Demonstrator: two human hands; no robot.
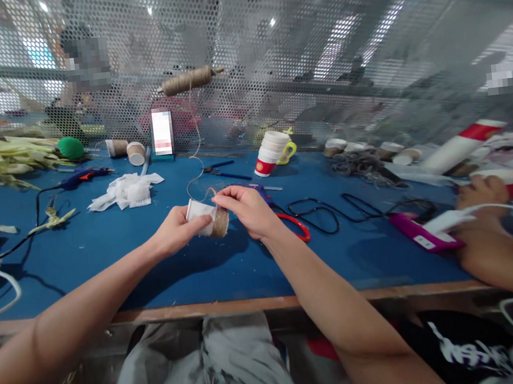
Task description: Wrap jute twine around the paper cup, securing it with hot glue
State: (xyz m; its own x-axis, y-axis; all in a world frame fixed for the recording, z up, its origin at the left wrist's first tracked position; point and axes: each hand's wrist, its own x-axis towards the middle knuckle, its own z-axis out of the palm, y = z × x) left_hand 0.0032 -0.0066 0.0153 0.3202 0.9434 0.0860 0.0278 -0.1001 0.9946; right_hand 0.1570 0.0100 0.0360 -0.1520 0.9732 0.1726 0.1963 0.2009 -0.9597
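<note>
My left hand [178,229] grips a small paper cup [200,211] lying on its side above the blue table. Brown twine [220,221] is wound in a band around the part of the cup toward my right hand. My right hand [243,207] pinches the loose twine at the top of that band, thumb and forefinger together. From there the strand loops up to a twine spool [188,80] mounted on a rod at the perforated metal screen. Part of the cup is hidden behind my left fingers.
Stacked paper cups [271,152] stand beyond my hands, with pliers [227,172] nearby. Red-handled scissors [297,227] and black cables lie to the right. White cloth pieces [125,190], a glue gun [83,177] and a phone [162,131] are leftward. A co-worker's hand [481,199] holds a cup at right.
</note>
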